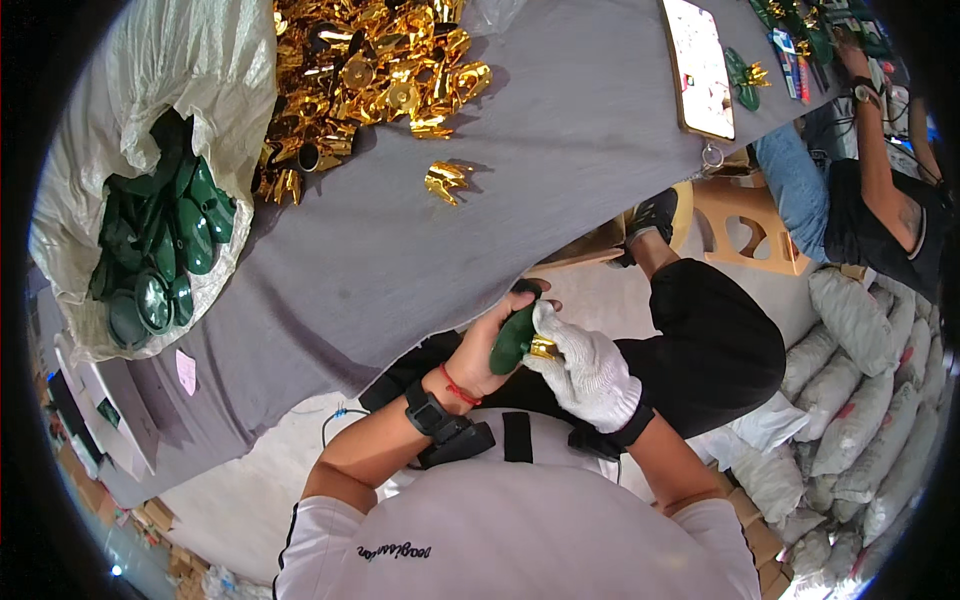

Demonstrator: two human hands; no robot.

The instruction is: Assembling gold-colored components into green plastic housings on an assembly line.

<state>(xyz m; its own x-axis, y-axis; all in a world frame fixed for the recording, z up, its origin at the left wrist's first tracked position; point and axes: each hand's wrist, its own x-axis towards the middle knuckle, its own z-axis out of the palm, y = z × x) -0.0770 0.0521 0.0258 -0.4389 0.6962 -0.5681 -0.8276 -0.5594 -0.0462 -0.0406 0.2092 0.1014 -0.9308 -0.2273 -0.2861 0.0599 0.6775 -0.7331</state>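
Head view: left hand (pixel 484 345) has fingers round green oval piece (pixel 512 341), gloved right hand (pixel 592 370) pinches gold piece (pixel 543 347) at its 3 o'clock side, all dial centre. On grey cloth (pixel 340 270): lone gold crown (pixel 446 183) at 11, gold pile (pixel 375 75) beyond, sack (pixel 215 55) of green pieces (pixel 195 235) at 10, white-faced device (pixel 698 70) at 1

I see room for the right hand (pixel 588 372) over gray tablecloth (pixel 580 125) between gold heap (pixel 375 75) and phone (pixel 704 75); one gold crown (pixel 446 183) sits before the heap; a white sack (pixel 205 60) blocks the left.
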